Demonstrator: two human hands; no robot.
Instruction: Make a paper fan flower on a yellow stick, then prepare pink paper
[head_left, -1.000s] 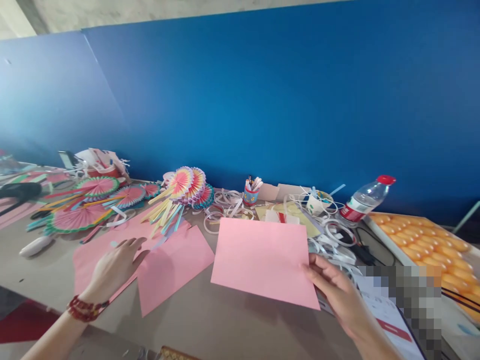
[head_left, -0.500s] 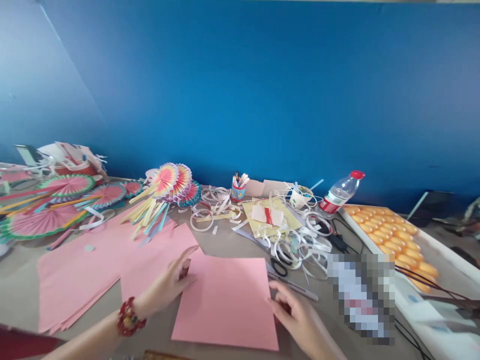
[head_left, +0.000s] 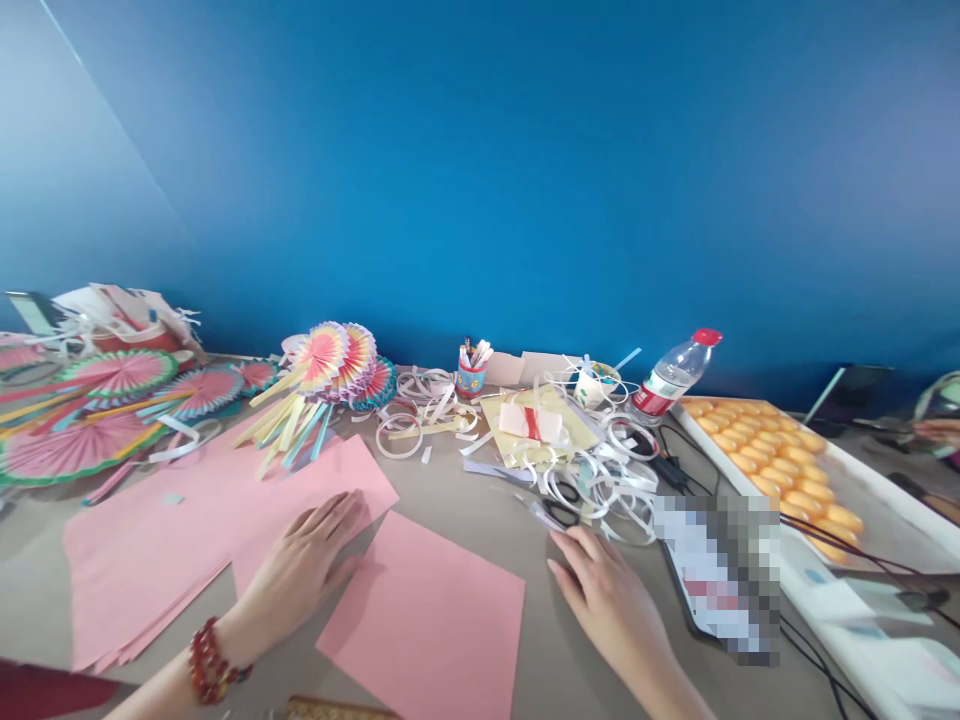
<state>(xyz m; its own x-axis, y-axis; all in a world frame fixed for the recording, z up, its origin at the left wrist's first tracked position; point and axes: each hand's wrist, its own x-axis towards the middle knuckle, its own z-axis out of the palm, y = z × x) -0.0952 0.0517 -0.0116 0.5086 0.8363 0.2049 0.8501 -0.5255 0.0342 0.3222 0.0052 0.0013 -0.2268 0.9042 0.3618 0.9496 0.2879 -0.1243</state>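
Note:
My left hand lies flat, fingers extended, on a pink paper sheet at the edge of a stack. Beside it a square pink sheet sits askew on the grey table, touched by neither hand. My right hand is palm down with bent fingers over a slim utility knife, whose front end sticks out past the fingertips. Most of the knife's handle is hidden under the hand. Black-handled scissors lie right by it, partly under curled white paper strips.
Folded paper fans and a larger pink stack are at left. A pen cup, a bottle, a tray of orange domes and a phone stand or lie around. A ruler shows at the bottom edge.
The square pink sheet has turned and shifted nearer to me. My left hand moved off its edge onto the stack, while my right hand left it and reached over the knife.

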